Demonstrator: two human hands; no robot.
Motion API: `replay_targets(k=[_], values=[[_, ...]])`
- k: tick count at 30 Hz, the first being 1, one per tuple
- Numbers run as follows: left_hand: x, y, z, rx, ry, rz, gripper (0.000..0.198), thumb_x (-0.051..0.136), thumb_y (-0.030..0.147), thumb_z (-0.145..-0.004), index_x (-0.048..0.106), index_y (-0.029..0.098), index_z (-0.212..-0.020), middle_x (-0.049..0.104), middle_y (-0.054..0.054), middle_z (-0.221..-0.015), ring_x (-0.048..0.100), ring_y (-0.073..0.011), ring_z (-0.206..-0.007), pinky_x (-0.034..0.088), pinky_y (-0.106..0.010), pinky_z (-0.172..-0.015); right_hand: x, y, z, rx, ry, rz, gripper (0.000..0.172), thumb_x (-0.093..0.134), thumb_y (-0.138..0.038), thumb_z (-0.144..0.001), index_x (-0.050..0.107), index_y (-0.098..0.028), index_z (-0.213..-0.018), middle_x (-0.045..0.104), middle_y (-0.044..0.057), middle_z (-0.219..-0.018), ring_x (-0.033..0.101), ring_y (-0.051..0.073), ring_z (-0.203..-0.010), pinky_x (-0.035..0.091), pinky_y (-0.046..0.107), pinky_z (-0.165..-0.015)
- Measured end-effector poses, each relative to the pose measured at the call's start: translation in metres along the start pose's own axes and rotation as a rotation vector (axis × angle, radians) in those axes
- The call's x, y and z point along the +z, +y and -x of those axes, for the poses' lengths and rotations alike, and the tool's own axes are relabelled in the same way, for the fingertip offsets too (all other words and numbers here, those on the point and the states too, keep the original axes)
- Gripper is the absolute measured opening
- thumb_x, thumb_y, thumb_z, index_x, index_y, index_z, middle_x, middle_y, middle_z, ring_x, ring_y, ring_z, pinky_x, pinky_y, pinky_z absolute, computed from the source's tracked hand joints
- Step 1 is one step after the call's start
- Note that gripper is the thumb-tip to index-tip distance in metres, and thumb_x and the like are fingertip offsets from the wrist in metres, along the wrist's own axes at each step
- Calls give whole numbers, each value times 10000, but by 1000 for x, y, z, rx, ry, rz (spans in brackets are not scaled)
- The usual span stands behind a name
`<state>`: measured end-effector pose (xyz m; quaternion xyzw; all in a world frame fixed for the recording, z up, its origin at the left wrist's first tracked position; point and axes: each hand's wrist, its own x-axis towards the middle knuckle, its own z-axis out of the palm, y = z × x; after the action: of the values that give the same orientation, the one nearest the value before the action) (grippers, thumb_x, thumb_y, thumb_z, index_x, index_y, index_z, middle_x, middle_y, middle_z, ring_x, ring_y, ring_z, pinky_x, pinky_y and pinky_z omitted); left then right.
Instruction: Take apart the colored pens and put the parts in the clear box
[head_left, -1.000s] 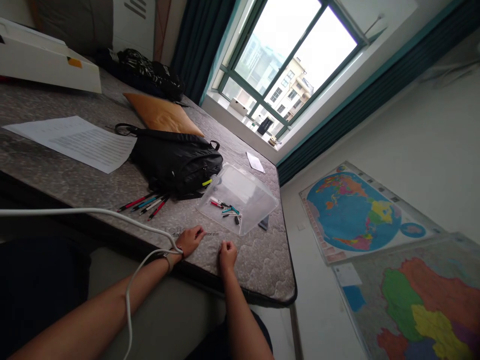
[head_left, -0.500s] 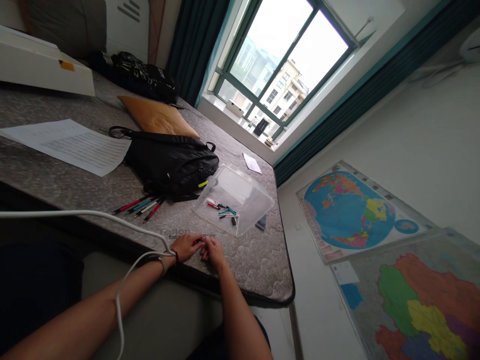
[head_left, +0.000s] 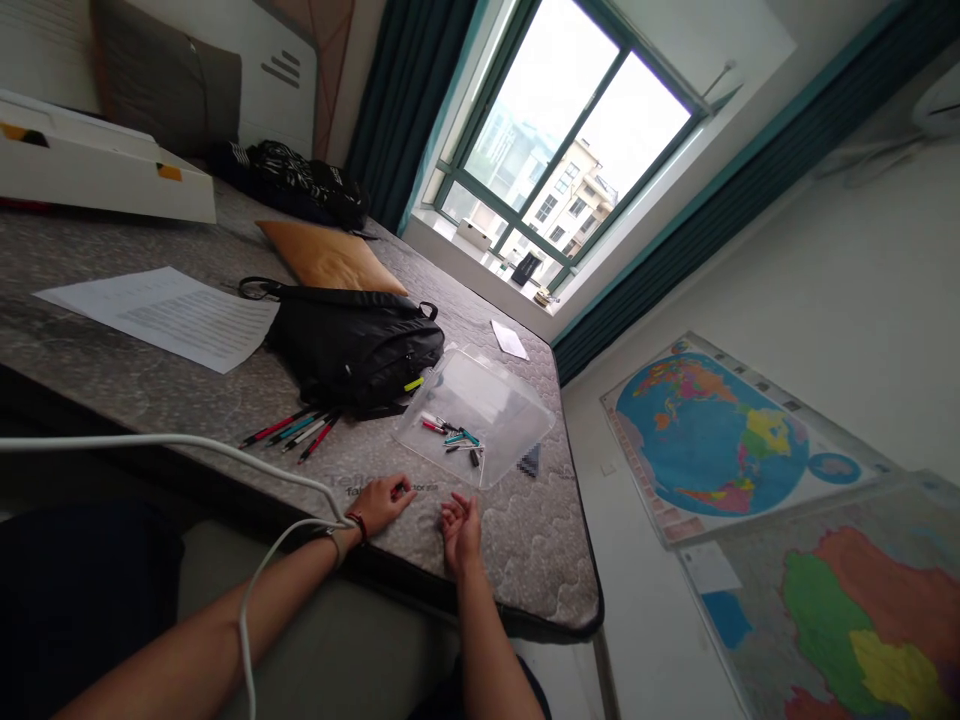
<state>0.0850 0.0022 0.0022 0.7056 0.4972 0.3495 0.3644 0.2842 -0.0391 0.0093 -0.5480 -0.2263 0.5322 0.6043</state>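
Hands: left hand (head_left: 381,505) resting on the quilted grey mattress (head_left: 517,560), fingers curled inward around a possible small dark item, too small to tell, so whether it grasps anything is uncertain. Right hand (head_left: 460,530) relaxed and loosely half-open, nothing visible in it, just beside the left. White cable (head_left: 150,438) looped at the left wrist, next to a red wristband (head_left: 356,526).

Items on mattress: clear plastic case (head_left: 499,395), just beyond the hands and untouched by them, holding a small cluster of red, teal and black pen parts (head_left: 452,432). Loose pens (head_left: 292,432), fanned out left of the case, at the foot of a black bag (head_left: 352,345). Printed paper sheet (head_left: 169,315), further left. Tan cushion (head_left: 330,258), behind the bag. White paper slip (head_left: 510,340), behind the case. Pixelated dark item (head_left: 531,460), just beside the case.
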Motion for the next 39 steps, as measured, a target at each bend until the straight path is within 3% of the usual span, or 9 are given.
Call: replay_targets(k=[7,12,15,18,20,23,28,34,39], values=[[-1,1,0,12,14,-10,275,497,433,-862,642,202,-826,635,3,-669,581,-156,-636,372,-256,-624,6,27,-2,-130,45,327,406,641,-564,-749,564,-167,-718,598,-12,-529,470,74,-355,318,170,-324],[-4,-1,-1,-9,-3,114,338,356,412,-929,624,219,-855,642,3,-651,616,-173,-677,411,-270,-673,10,23,-1,-140,-19,426,415,633,-572,-747,553,-167,-709,587,-19,-528,463,67,-350,318,166,-321],[-4,-1,-4,-109,-28,274,358,282,442,-953,569,230,-931,622,31,-590,582,-163,-545,418,-270,-595,19,21,4,-84,-88,491,445,633,-599,-738,566,-160,-732,605,-12,-558,474,64,-350,307,163,-320],[-3,-3,-6,-175,-27,368,361,263,484,-950,520,236,-896,617,38,-598,541,-154,-466,397,-269,-510,39,27,9,15,-262,536,482,603,-630,-754,598,-151,-805,649,4,-633,505,62,-365,319,156,-331],[-4,-4,-6,-168,12,350,354,283,489,-943,507,238,-833,603,37,-597,559,-154,-494,409,-270,-531,54,33,13,59,-377,551,480,610,-624,-757,605,-154,-853,668,4,-672,512,61,-364,337,155,-339],[-5,-4,-6,-162,53,322,358,290,493,-939,497,241,-791,594,33,-589,578,-162,-534,428,-277,-568,69,38,18,101,-426,567,468,688,-568,-711,600,-152,-906,686,12,-726,553,75,-388,352,157,-344],[-5,0,-4,-151,79,327,356,291,501,-933,501,247,-796,618,23,-617,620,-180,-606,456,-288,-611,70,27,23,239,-495,483,529,722,-467,-704,595,-143,-1102,718,76,-938,686,125,-577,392,145,-393],[-3,3,-2,-183,74,357,358,299,519,-936,503,241,-839,660,7,-700,654,-182,-672,491,-296,-663,72,29,26,180,-379,418,460,744,-341,-705,615,-133,-1094,727,68,-900,680,114,-565,383,128,-383],[-7,4,-5,-213,147,454,361,340,544,-932,480,227,-1034,690,-63,-1011,685,-193,-825,536,-301,-667,69,34,22,143,-257,333,420,774,-394,-676,600,-128,-950,715,67,-813,638,113,-506,437,171,-393]])
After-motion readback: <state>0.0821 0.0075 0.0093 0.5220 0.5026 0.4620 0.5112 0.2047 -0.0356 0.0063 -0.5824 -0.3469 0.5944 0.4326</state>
